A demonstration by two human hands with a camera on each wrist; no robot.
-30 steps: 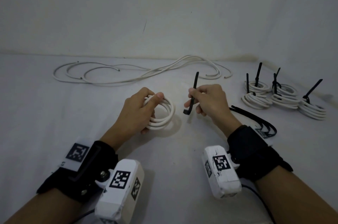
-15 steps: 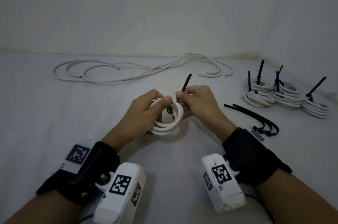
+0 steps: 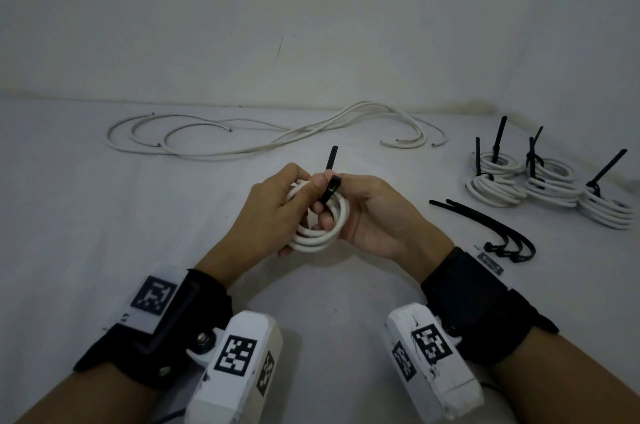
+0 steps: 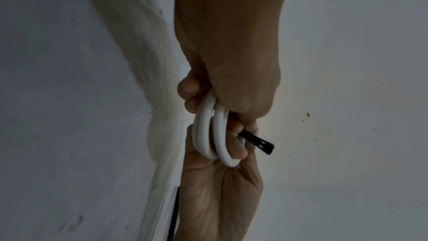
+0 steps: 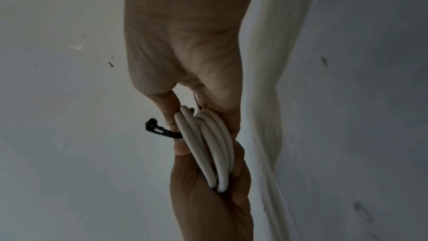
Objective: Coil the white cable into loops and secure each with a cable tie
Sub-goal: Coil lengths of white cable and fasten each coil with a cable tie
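Both hands meet over the desk [image 3: 86,215] w/ the white coil [image 3: 320,236] between them, just clear of the surface. Left hand [image 3: 273,212] wraps the coil from its 9 o'clock side, fingers curled through the ring, thumb on top. Right hand [image 3: 377,215] is curled round the 3 o'clock side, fingers hooked thru the middle, pinching the black cable tie [image 3: 330,188] against the turns. The tie's slotted head sits at about 12 on the coil and its tail pokes up past the thumbs. To do this bit well, I'd say: keep the left grip firm so the turns don't spring apart, bring the tail round all the strands, not just some, then feed it into the head & pull snug. Tied coils [image 3: 540,181] sit off at 2 o'clock, spare ties [image 3: 491,229] at 3, loose cable [image 3: 263,139] at 12.
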